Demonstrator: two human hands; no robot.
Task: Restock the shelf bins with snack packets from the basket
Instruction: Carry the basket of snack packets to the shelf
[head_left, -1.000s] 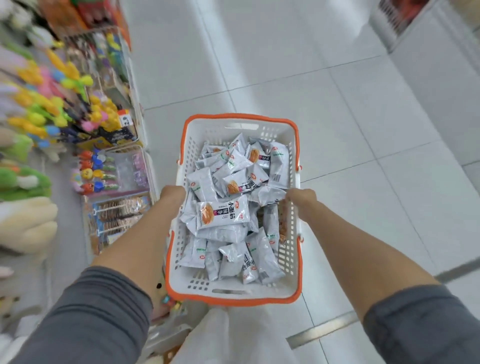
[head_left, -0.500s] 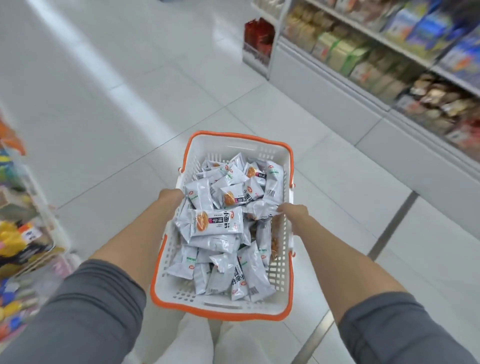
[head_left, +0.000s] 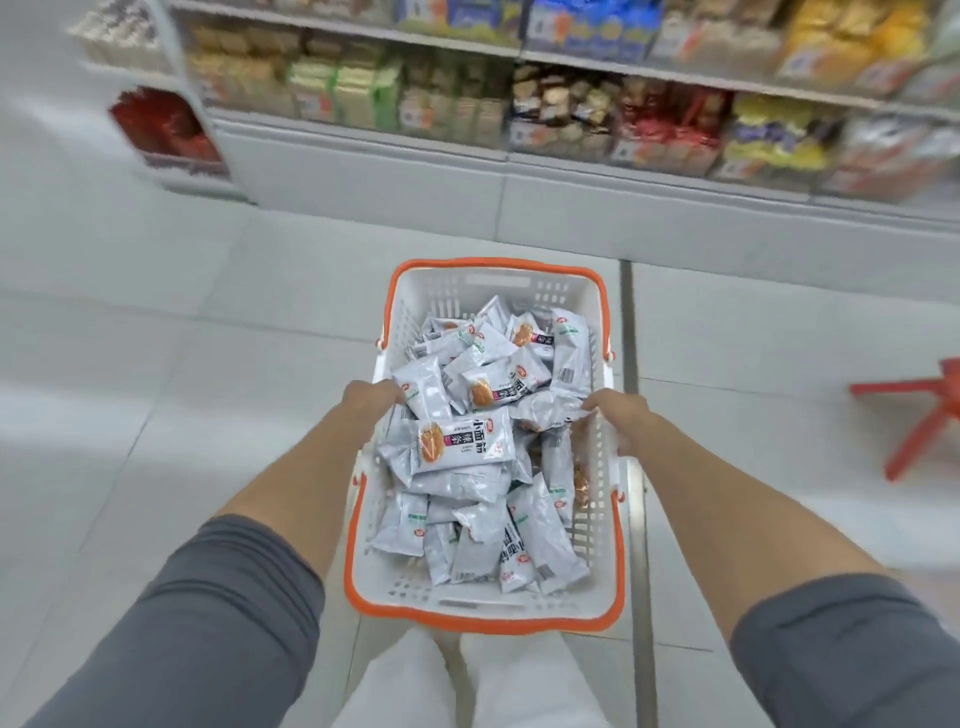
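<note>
I hold a white plastic basket (head_left: 498, 283) with an orange rim in front of my body, above the floor. It is filled with several silver-grey snack packets (head_left: 460, 447) printed with an orange snack picture. My left hand (head_left: 369, 397) grips the basket's left rim and my right hand (head_left: 618, 413) grips its right rim. Straight ahead runs a store shelf (head_left: 519, 52) stacked with blurred packaged snacks in rows.
The shelf's white base panel (head_left: 467, 192) meets the pale tiled floor (head_left: 156, 364) just ahead. A rack end with red packets (head_left: 161, 127) stands at the left. A red plastic stool (head_left: 919, 410) sits on the floor at the right.
My view has swung to the right: the toy display on the left is gone and the snack shelf now fills the top. Both hands keep the same grip on the basket.
</note>
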